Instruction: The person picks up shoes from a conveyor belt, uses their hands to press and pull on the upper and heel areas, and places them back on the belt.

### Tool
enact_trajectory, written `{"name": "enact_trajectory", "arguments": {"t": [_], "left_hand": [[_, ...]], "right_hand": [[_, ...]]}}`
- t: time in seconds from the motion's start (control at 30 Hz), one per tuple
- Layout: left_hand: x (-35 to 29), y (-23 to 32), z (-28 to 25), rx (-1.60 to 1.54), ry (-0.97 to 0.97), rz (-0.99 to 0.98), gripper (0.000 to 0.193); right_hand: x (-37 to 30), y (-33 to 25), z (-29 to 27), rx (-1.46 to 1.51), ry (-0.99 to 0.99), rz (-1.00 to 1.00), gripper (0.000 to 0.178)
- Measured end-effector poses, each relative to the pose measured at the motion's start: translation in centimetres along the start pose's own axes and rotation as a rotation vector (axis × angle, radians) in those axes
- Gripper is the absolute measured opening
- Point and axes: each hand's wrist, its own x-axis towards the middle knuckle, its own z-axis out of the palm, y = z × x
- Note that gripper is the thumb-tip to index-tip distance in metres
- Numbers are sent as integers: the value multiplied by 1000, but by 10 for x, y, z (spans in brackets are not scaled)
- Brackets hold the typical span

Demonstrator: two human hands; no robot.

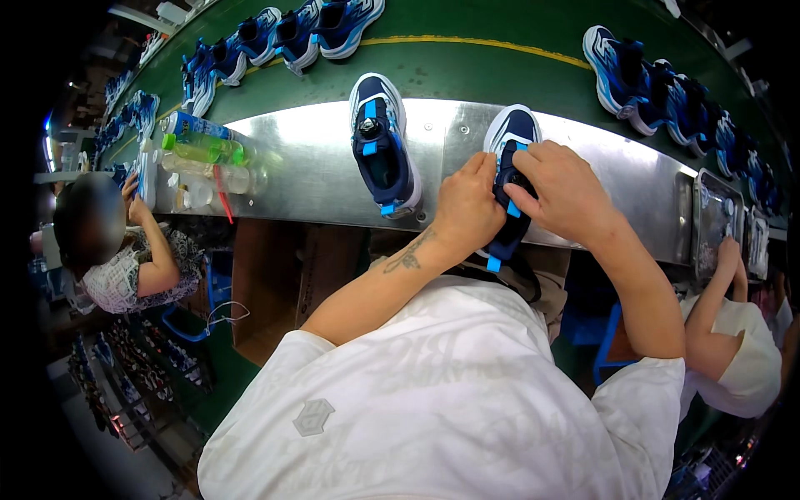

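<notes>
A navy, white and light-blue sneaker [512,125] sits between my hands at the near edge of the metal table, its toe pointing away from me. My left hand [471,207] is closed on its left side, fingers curled at the tongue. From the right, my right hand [567,190] grips the tongue area, thumb bent over the opening. The fingers hide most of the middle of this shoe. Left of it stands a matching sneaker [390,171], upright, with a round dark dial on its tongue and a blue tab at the heel; neither hand touches it.
Plastic bottles [204,150] lie on the left of the metal table [300,158]. Sneakers [337,29] line the green conveyor [475,62] beyond, with more at right [617,75]. A metal tray [708,200] is at the right end. Co-workers [133,258] sit on both sides.
</notes>
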Motion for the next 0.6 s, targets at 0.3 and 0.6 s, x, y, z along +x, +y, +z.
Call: {"name": "enact_trajectory", "arguments": {"t": [0.3, 0.6], "left_hand": [[0, 1, -2, -18, -14, -7, 38], [2, 7, -12, -8, -89, 37, 39]], "right_hand": [[-6, -21, -5, -57, -400, 483, 48], [-23, -28, -27, 93, -254, 219, 49]]}}
